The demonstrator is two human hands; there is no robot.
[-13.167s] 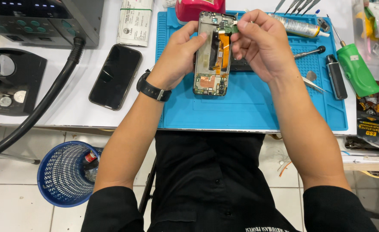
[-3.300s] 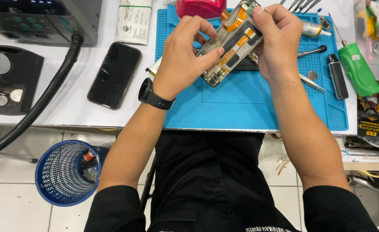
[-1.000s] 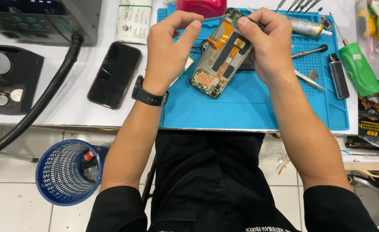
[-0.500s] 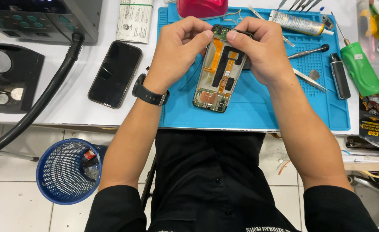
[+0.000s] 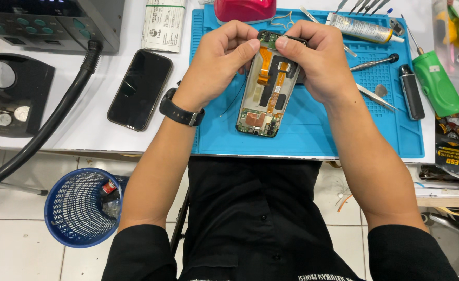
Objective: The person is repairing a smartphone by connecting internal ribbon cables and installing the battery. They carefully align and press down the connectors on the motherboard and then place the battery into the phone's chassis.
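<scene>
I've got both hands up at the far end of the opened black smartphone with its back off and orange ribbon cables showing (image 5: 265, 86), which lies lengthwise over the blue silicone work mat (image 5: 312, 130), circuit side up so the insides face me. My left hand (image 5: 216, 60) pinches the top left corner, thumb pressed on the frame; my right hand (image 5: 320, 60) closes on the top right corner, thumb tip on the top edge. Each hand grips a corner, which steadies the frame. Within reach on the mat's right lie the metal tweezers (image 5: 376, 97), a silver screwdriver (image 5: 372, 62) and a green squeeze bottle (image 5: 437, 83). An intact black phone (image 5: 140, 89) sits aside on the white tabletop (image 5: 92, 125).
</scene>
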